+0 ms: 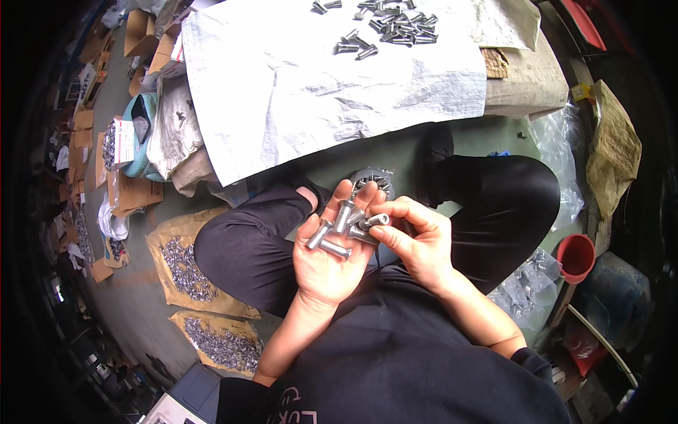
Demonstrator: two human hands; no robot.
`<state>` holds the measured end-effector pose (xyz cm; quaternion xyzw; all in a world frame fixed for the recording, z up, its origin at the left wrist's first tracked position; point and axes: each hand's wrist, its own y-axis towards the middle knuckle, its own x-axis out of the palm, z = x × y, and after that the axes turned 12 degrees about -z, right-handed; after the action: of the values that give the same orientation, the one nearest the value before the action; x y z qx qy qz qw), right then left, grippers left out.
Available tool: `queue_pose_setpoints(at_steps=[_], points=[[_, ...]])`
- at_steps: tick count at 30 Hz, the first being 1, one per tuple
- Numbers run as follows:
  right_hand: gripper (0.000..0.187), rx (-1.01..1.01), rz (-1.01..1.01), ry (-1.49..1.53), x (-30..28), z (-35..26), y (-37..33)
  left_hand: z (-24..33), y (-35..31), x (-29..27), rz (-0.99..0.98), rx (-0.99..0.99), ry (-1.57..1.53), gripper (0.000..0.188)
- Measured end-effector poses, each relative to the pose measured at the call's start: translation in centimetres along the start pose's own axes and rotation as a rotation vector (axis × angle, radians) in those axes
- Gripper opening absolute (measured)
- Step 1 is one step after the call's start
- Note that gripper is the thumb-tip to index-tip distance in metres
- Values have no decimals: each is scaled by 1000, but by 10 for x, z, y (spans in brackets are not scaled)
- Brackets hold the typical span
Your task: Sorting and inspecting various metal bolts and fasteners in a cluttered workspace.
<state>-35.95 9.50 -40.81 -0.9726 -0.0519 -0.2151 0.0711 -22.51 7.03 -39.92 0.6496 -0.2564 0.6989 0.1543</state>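
Observation:
My left hand [326,265] lies palm up over my lap, fingers slightly curled, cradling several short, silver metal bolts [335,249] with smooth shanks and wider heads. Between thumb and fingertips, my right hand [425,244] pinches another bolt [379,220] just above that palm. The end of this one faces outward and shows a round recess. Beyond my fingertips, a clear plastic bag [381,174] of similar small metal parts rests on the floor, partly hidden by my left hand.
In front of me a white woven sheet [282,85] covers a low surface, with a pile of bolts [402,30] at its far side. Brown sacks [157,244] spread with metal parts lie at left. At right are clear bags [526,286] and a red bucket [575,258].

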Motion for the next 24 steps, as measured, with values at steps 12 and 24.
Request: queue_pose_setpoints(at_steps=[12, 24], points=[[21, -60, -105, -39, -5, 2, -3, 2, -5, -11, -63, 19, -59, 46], [16, 57, 149, 112, -3, -6, 19, 19, 8, -24, 28, -32, -82, 41]])
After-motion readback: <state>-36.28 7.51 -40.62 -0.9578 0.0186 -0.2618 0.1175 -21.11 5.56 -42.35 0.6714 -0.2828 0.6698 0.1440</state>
